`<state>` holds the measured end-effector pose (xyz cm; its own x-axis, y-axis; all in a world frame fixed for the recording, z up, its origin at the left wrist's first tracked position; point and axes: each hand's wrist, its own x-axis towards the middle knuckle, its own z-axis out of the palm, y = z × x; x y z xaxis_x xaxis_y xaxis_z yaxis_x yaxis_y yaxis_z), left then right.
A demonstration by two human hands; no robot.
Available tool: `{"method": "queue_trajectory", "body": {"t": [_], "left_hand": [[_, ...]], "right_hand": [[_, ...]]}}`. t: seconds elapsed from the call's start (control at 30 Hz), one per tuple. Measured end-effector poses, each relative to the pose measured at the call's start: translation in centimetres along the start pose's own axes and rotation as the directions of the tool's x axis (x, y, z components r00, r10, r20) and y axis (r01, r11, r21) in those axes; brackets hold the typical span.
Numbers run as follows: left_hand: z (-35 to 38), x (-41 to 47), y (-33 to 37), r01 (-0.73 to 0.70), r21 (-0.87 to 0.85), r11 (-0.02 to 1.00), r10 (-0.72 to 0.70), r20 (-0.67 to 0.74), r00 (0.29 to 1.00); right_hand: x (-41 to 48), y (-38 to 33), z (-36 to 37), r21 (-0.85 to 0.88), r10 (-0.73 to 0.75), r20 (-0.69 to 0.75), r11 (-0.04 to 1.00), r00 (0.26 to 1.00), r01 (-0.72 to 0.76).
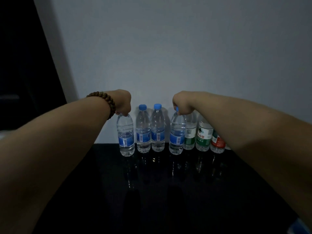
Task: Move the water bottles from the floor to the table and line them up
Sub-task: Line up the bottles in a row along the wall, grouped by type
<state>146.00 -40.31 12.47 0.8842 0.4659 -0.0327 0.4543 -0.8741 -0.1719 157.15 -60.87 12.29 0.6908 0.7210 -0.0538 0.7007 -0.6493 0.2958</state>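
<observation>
Arms outstretched; left hand (124, 103) grips bottle (125, 135), right hand (183, 103) another bottle (177, 135).

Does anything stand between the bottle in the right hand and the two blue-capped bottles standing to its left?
Nothing visible does. Between the bottle held by the right hand and the nearer standing bottle, only table and wall show. A green-labelled bottle crowds its other side.

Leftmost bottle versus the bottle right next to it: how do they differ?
The left hand grips the leftmost bottle by its top, hiding the cap; the neighbouring bottle stands untouched, its blue cap showing. The leftmost bottle's base sits nearer the camera than the neighbouring bottle's. Both are clear, blue-labelled and upright.
</observation>
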Motion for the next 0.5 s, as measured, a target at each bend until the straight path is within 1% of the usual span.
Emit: {"method": "queue_trajectory", "body": {"t": [0.33, 0.5], "left_hand": [[2.2, 4.6, 0.6, 0.015, -0.065, 0.998, -0.025, -0.152, 0.988], [3.6, 5.4, 0.5, 0.02, -0.111, 0.994, -0.04, -0.177, 0.983]], "right_hand": [[3.9, -0.4, 1.1, 0.016, 0.007, -0.016, 1.0, 1.0, -0.007], [4.6, -0.3, 1.4, -0.004, 0.022, -0.042, 1.0, 0.999, -0.022]]}}
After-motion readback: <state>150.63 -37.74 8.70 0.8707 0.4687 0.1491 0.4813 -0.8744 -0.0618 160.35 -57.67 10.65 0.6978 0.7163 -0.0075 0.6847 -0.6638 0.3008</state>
